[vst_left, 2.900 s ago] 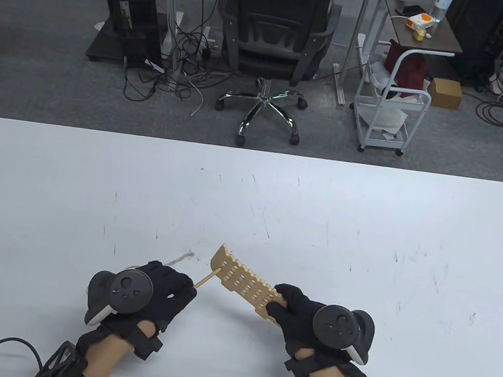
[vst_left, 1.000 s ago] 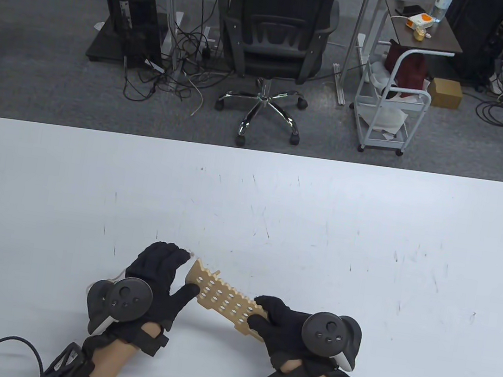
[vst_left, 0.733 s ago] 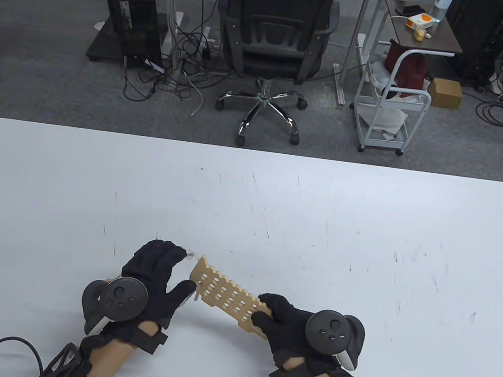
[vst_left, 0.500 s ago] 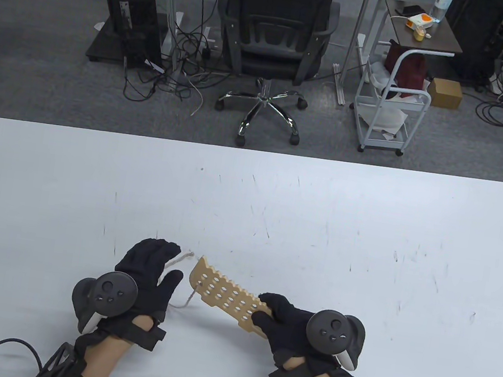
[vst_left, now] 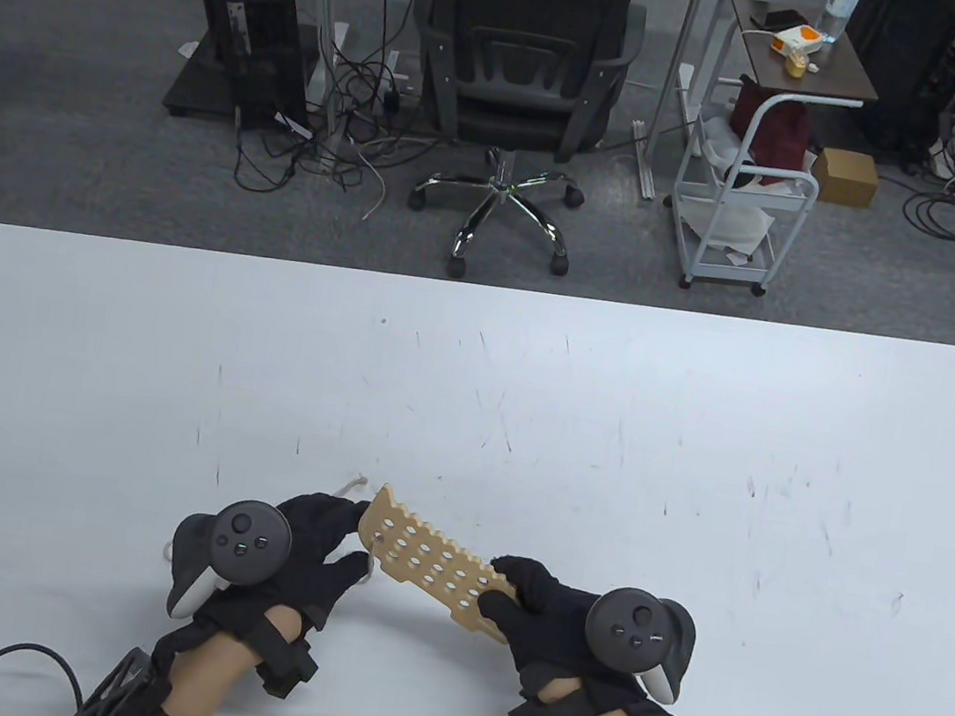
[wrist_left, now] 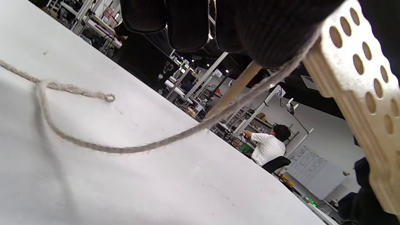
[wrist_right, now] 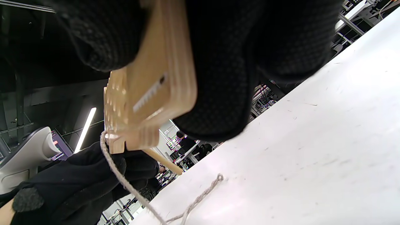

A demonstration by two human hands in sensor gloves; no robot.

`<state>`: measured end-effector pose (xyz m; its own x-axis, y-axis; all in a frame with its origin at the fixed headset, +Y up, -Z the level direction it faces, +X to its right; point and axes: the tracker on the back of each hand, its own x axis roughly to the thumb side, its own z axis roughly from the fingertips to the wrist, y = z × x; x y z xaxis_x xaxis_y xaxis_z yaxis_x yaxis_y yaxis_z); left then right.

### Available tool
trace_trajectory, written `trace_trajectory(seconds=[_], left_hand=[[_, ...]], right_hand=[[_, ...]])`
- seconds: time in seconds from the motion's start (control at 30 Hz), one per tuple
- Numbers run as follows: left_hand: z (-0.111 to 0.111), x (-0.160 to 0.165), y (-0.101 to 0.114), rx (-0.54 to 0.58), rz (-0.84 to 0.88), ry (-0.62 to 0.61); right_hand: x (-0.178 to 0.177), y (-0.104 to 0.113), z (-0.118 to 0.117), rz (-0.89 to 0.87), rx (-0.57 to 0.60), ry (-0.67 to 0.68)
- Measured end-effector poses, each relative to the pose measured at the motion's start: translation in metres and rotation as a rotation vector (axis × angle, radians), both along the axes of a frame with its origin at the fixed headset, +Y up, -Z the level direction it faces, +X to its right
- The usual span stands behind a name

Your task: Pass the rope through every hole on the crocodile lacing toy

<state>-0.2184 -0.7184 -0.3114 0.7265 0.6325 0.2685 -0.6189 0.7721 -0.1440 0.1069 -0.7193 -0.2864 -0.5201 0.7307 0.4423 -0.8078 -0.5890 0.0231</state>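
Board: the wooden crocodile lacing board [vst_left: 432, 567], pierced with rows of round holes, is held above the white table [vst_left: 612, 412], slanting from its far-left end down to its near-right end in the table view.
Rope: a pale twisted rope [wrist_left: 125, 149] comes out of the board's left end, hangs down to the table and lies there in a loose curve, its frayed tip [wrist_right: 218, 178] resting on the tabletop.
Needle: a thin wooden stick [wrist_left: 234, 90] slants down from between the left fingers, just beside the board's end; the rope crosses in front of it in the left wrist view.
Left hand: the left hand [vst_left: 308, 552] is at the board's left end, its fingers [wrist_left: 187, 28] curled together around the stick, the rope running past them.
Right hand: the right hand [vst_left: 556, 622] grips the board's near-right end, thumb on one face and fingers [wrist_right: 225, 81] wrapped on the other.
Trackers: a dark round tracker sits on the back of each hand.
Beyond the table: a black office chair [vst_left: 517, 79], a dark computer tower [vst_left: 247, 6], a white trolley [vst_left: 743, 209] and loose cables on grey carpet.
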Motion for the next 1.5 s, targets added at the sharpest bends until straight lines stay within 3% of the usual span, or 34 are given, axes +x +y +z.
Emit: trace_trajectory(seconds=[0.33,0.53,1.5], left_hand=[[-0.002,0.002,-0.005,-0.023,0.109,-0.046],[0.000,0.000,-0.001,0.049,0.111,-0.006],[-0.001,-0.024,0.009,0.130,0.140,0.138]], right_hand=[[-0.001,-0.001,0.000,-0.037,-0.032,0.027],[0.000,-0.001,0.000,-0.049,-0.041,0.012],[0.022,-0.001,-0.010,-0.069,-0.062,-0.104]])
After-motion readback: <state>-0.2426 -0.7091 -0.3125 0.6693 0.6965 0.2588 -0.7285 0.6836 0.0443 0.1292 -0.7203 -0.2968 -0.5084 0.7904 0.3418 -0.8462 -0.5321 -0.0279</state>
